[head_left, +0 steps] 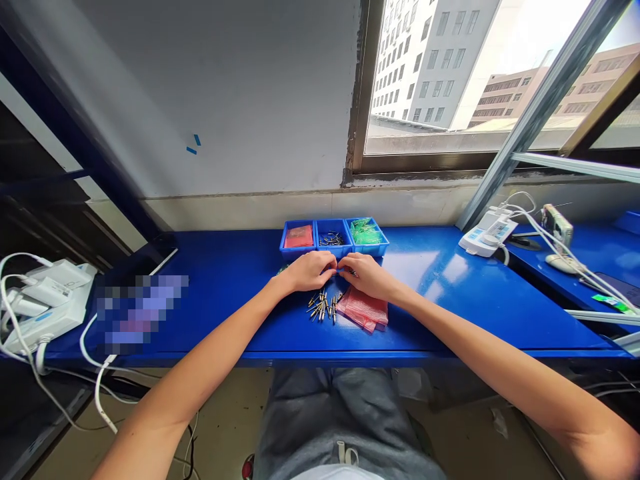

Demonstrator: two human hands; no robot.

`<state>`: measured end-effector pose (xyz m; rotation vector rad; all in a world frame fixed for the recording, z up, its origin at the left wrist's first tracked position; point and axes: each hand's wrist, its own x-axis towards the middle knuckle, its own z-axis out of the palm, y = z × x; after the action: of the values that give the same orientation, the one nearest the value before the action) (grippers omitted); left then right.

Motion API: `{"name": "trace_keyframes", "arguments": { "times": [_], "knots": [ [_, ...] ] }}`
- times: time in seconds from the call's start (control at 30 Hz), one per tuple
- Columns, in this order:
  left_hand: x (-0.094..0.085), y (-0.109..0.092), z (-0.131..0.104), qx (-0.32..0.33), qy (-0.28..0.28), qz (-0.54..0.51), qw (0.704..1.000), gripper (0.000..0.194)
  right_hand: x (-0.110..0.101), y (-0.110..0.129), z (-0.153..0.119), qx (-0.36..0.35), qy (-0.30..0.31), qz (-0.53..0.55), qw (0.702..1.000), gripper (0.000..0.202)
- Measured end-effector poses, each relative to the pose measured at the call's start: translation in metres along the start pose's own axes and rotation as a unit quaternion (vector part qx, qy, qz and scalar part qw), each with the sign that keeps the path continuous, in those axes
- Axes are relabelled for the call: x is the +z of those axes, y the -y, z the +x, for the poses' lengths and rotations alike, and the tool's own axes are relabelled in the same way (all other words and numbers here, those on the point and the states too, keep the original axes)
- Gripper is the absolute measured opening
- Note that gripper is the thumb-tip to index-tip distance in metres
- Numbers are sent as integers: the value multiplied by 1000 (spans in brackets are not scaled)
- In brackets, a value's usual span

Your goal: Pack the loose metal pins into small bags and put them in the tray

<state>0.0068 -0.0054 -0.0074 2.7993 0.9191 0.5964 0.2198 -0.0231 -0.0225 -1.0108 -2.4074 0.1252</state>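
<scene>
My left hand [313, 271] and my right hand [369, 275] meet fingertip to fingertip above the blue table, just in front of the bins. Both are closed in a pinch. What lies between the fingers is too small and too covered to name. Below them is a loose pile of small metal pin-like pieces [324, 308], brass and dark in colour. Beside the pile, under my right hand, lies a stack of pink plastic bags [367, 312]. Something green is partly hidden behind my left hand.
Three joined blue bins hold red bags [299, 237], small dark metal pieces [332, 239] and green bags [364, 231]. White power strips with cables stand at the left [53, 300] and right [487, 230]. A metal frame post [530, 113] rises at the right.
</scene>
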Motion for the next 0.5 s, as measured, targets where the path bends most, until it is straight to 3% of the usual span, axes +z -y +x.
{"name": "trace_keyframes", "arguments": {
  "times": [0.33,0.5],
  "knots": [
    [-2,8,0,-17,35,-24,999,6,0,-1,0,-2,17,-19,1000,12],
    [-3,7,-1,-44,22,-21,999,18,1,-1,0,-11,16,-24,1000,15]
  ]
}}
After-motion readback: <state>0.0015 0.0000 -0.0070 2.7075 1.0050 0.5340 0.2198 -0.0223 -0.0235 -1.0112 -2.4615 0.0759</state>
